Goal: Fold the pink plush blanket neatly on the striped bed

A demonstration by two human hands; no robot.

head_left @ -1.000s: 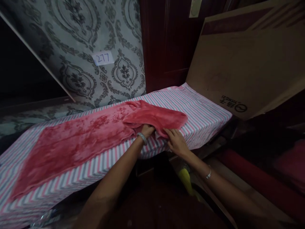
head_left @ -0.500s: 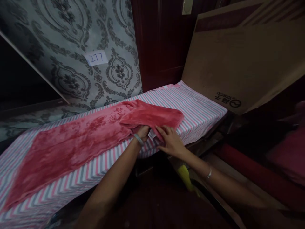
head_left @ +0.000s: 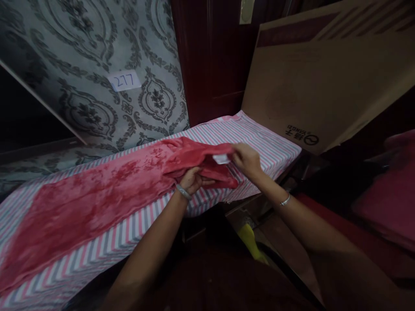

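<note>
A long piece of red plush cloth (head_left: 97,194) lies along a striped sheet (head_left: 139,224), its right end bunched and lifted. My right hand (head_left: 248,160) is closed on the raised edge of that end, where a white label (head_left: 221,159) shows. Beneath the lifted layer, my left hand (head_left: 193,180) rests palm up against the cloth, its fingers stretched out and apart. The cloth's right end hangs open between both hands. Whether it is a garment or a blanket I cannot tell.
Patterned wallpaper (head_left: 129,114) with a paper marked 277 (head_left: 125,80) stands behind. A dark red door (head_left: 210,65) and a large cardboard sheet (head_left: 311,82) are at the back right. Something yellow (head_left: 251,242) is below the bed's edge. A red-pink bundle (head_left: 385,198) lies at right.
My right hand has moved up and right, lifting the labelled edge and opening the cloth's end. My left hand has turned palm up and its fingers have spread.
</note>
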